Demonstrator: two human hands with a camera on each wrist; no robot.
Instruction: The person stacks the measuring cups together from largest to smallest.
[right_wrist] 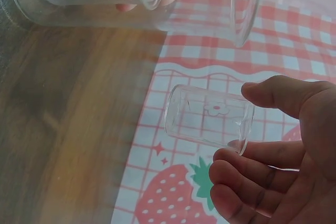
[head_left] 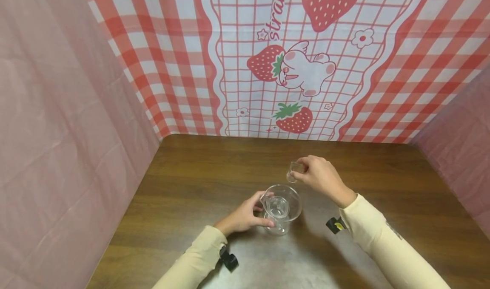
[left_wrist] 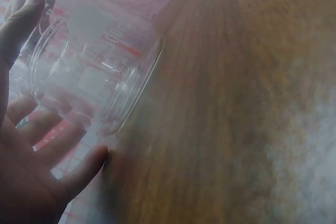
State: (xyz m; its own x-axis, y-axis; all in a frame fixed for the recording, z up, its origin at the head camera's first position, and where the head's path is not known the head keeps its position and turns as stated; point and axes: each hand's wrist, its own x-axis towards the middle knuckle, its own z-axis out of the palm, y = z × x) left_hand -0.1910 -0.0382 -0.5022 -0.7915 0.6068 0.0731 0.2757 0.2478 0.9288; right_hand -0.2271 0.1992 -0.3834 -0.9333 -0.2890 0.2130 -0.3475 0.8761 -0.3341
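Observation:
A large clear glass beaker (head_left: 294,204) with a pouring lip and printed markings stands on the table. Inside it sits a smaller glass beaker (head_left: 277,207), its rim below the large one's. My left hand (head_left: 244,214) holds the large beaker from the left, thumb on the near side and fingers around the back. Beyond and to the right of that beaker, my right hand (head_left: 322,177) pinches a small clear glass cup (right_wrist: 205,116) at one end between thumb and fingers. In the right wrist view the cup looks empty and is apart from the large beaker.
The brown wooden table (head_left: 199,165) reaches back to a red-and-white checked strawberry cloth (head_left: 183,68). Pink curtains (head_left: 69,131) hang at both sides. Black wrist cameras (head_left: 229,260) are strapped on both cream sleeves.

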